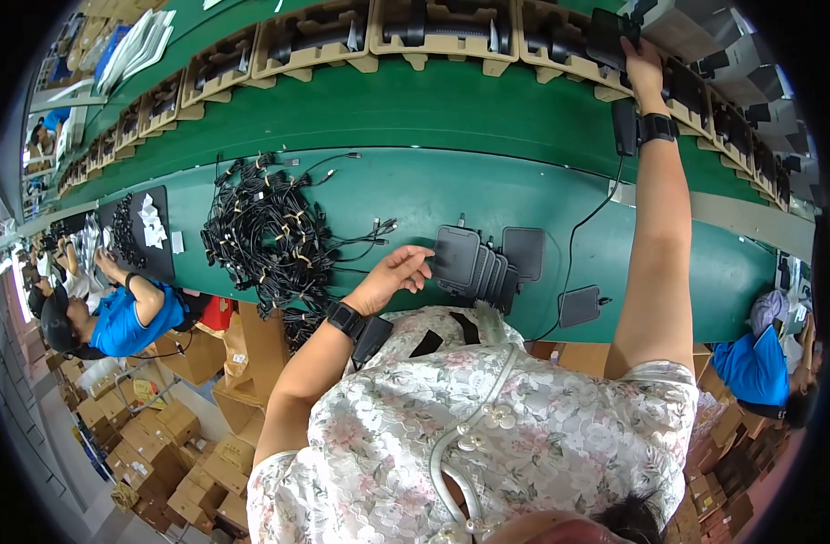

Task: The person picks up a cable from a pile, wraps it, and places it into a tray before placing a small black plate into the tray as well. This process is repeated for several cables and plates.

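The 2 hands are working well apart. The right hand (pixel 634 62) is reaching far out at the upper right and is gripping a dark pad (pixel 607 38), which is hanging over the row of tan trays (pixel 478 58). The left hand (pixel 398 276) is hovering over the tabletop (pixel 487 186) with its fingers loosely bent and parted; its fingertips are pointing at the stack (pixel 456 256) of dark pads, though whether they are touching it I cannot tell. The stack is leaning in an overlapping line, 1 more pad (pixel 524 249) is lying just right of it, and a single pad (pixel 580 306) is resting apart, near the front edge. Both wrists are carrying black straps (pixel 346 317), and a thin cord (pixel 573 236) is running down from a black box (pixel 625 127) by the right wrist. Left of the left hand, a big heap (pixel 270 227) of black cables in tan ties is covering part of the tabletop. Beyond, the trays are curving across the far side, holding dark items. Farther out, 1 person (pixel 143 317) in blue is sitting at the left, another (pixel 755 367) is showing at the right, and brown cartons (pixel 170 453) are filling the floor at lower left.
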`<state>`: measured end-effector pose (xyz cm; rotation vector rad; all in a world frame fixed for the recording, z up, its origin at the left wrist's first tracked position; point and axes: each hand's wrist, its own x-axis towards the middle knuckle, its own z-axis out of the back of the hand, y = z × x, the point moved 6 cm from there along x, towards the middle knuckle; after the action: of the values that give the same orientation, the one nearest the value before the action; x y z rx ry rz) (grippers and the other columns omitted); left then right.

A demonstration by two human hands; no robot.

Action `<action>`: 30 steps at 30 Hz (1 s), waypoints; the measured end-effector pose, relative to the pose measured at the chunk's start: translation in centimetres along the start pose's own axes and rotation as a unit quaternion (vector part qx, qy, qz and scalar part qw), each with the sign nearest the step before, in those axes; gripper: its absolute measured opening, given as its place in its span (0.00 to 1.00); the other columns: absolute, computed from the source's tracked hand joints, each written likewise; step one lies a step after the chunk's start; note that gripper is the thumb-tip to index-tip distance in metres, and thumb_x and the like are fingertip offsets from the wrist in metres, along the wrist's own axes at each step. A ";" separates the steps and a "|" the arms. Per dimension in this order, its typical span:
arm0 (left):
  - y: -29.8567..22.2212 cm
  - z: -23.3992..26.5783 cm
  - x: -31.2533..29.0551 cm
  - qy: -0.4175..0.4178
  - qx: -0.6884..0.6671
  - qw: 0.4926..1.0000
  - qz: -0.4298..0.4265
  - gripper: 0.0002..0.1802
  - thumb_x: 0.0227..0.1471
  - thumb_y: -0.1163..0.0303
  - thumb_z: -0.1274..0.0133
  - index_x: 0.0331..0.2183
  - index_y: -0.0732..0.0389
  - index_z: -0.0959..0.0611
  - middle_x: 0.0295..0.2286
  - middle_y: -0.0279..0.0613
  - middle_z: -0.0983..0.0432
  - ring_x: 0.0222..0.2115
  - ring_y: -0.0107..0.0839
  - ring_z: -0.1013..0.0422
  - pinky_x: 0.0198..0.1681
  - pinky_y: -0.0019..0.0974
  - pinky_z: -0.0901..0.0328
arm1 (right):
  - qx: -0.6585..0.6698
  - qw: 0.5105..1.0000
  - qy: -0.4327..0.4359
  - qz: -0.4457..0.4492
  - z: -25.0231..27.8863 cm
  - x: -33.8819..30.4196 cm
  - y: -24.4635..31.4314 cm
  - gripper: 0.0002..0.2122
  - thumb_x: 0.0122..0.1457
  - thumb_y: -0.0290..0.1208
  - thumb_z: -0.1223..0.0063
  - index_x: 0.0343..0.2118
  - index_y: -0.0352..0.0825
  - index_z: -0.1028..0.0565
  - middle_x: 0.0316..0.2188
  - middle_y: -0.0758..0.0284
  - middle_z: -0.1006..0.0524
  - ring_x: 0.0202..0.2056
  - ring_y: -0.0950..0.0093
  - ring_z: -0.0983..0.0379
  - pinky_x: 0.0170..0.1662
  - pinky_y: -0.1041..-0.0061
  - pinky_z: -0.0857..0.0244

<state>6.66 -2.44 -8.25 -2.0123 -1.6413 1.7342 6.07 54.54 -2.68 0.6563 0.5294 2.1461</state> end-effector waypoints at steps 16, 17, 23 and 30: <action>1.4 3.1 -1.1 -0.082 0.068 0.994 -0.038 0.16 0.54 0.62 0.55 0.41 0.61 0.29 0.27 0.35 0.29 0.24 0.21 0.33 0.26 0.23 0.38 | -0.285 0.955 -0.049 0.069 -2.6 -1.9 -2.4 0.33 0.47 0.56 0.52 0.50 0.35 0.37 0.43 0.48 0.32 0.46 0.48 0.39 0.46 0.59 0.40; 1.5 4.1 -1.0 -0.094 0.090 0.991 -0.042 0.16 0.53 0.62 0.54 0.41 0.61 0.29 0.27 0.36 0.29 0.23 0.23 0.33 0.25 0.25 0.38 | -0.277 0.957 -0.046 0.076 -2.8 -3.7 -0.3 0.33 0.47 0.56 0.52 0.50 0.35 0.37 0.43 0.48 0.32 0.46 0.48 0.39 0.46 0.59 0.40; -4.1 9.2 -5.6 -0.429 0.513 0.683 -0.293 0.16 0.48 0.66 0.50 0.39 0.63 0.29 0.29 0.40 0.30 0.30 0.33 0.34 0.32 0.33 0.38 | -0.052 0.987 -0.084 0.126 -3.3 -16.5 6.4 0.17 0.52 0.41 0.49 0.40 0.34 0.30 0.32 0.61 0.30 0.32 0.67 0.34 0.34 0.70 0.38; -6.1 15.8 -5.3 -0.573 0.647 0.454 -0.215 0.18 0.42 0.64 0.47 0.35 0.63 0.28 0.30 0.42 0.30 0.35 0.42 0.35 0.36 0.42 0.40 | 0.227 0.962 0.124 0.089 -8.8 -31.6 11.8 0.07 0.55 0.27 0.53 0.37 0.35 0.29 0.30 0.65 0.31 0.27 0.77 0.33 0.30 0.80 0.38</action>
<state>-7.99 -12.40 -6.93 0.3959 -0.0632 2.6284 10.74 21.09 -11.35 0.7033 1.1619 2.3085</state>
